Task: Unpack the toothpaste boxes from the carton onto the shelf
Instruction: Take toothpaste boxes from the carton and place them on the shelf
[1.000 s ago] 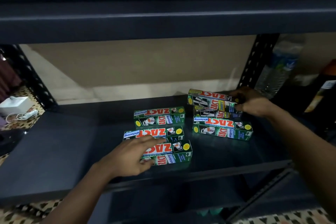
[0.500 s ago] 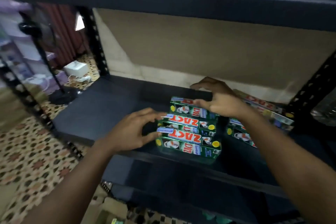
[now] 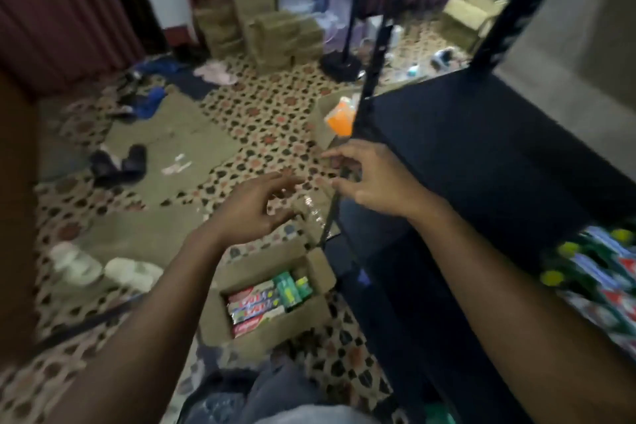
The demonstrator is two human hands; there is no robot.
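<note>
Head view. Left hand (image 3: 254,206) and right hand (image 3: 375,179) hover side by side, apart, with fingers loosely spread and holding nothing. Both are above the open carton (image 3: 318,274). The right fingers cross the front post (image 3: 373,79) of the shelf (image 3: 481,155). The carton stands on the floor (image 3: 275,113), near the shelf's front edge, flaps raised. Boxes (image 3: 256,308) lie inside it, red-white ones flat and green ones on end. Stacked boxes (image 3: 592,272), blurred, sit on the shelf at far right. The floor is patterned, with sandals (image 3: 117,162) and slippers (image 3: 103,268) left of the carton. Back cartons (image 3: 285,38) stand beside a red curtain (image 3: 62,10).
</note>
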